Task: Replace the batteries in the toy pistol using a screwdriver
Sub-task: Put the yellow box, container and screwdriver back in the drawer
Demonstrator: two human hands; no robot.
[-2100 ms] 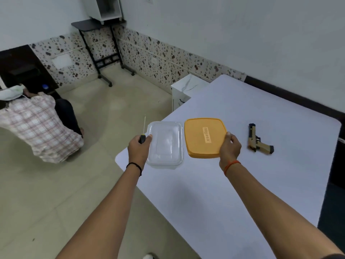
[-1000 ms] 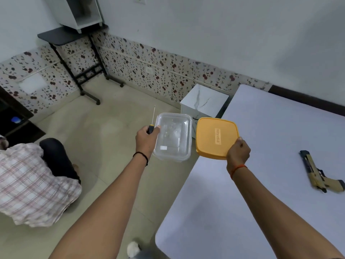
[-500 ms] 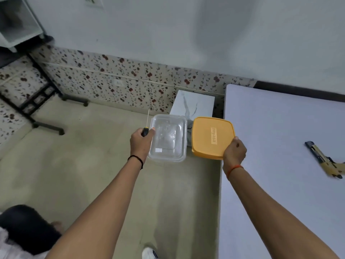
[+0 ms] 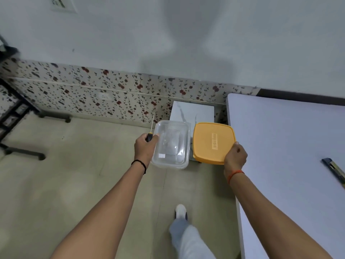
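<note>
My left hand grips a clear plastic container by its left rim, together with a thin screwdriver whose shaft points up. My right hand holds an orange lid by its right corner. Both are held in the air above the floor, left of the table. The tan and black toy pistol lies on the white table at the right edge of the view, partly cut off.
A small white marble-patterned box stands on the floor against the flowered wall, behind the container. A black metal stand is at the far left. My leg and white shoe show below on the beige floor.
The view has swung left and down, away from the table. The pistol has slid to the right edge of the view, the seated person is out of sight, and both hands keep their grips.
</note>
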